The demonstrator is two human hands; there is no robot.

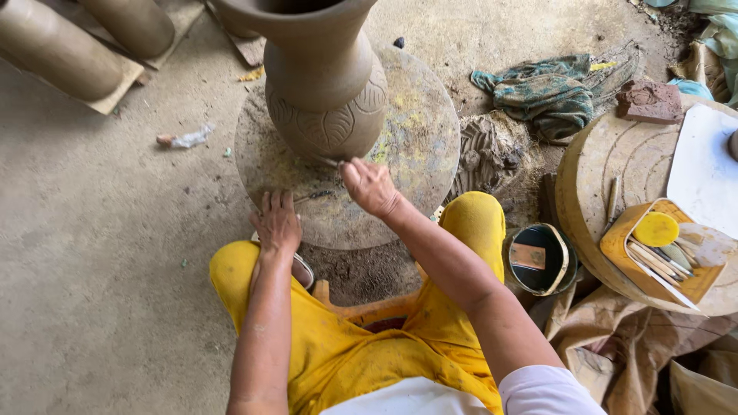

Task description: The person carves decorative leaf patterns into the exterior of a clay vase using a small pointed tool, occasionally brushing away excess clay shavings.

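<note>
Unfired clay vase [323, 77] stands upright on the round turntable [415, 154]. Right hand [370, 186], fingers pinched on a thin carving tool [329, 161], works its leaf-carved base. Left hand [276, 221], fingers together, flat, apparently steadies the turntable rim.

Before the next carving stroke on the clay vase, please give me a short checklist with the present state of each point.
1. Right hand holds a thin tool against the base of the clay vase: ok.
2. Left hand lies flat on the round turntable, steadying it: ok.
3. Vase stands upright on the turntable: ok.
4. Loose small tool lies on the turntable between the hands, near the working path: not ok.
5. Spare tools in the yellow tray lie to the right: ok.
6. Tool tip contact with the leaf carving: cannot tell.
</note>
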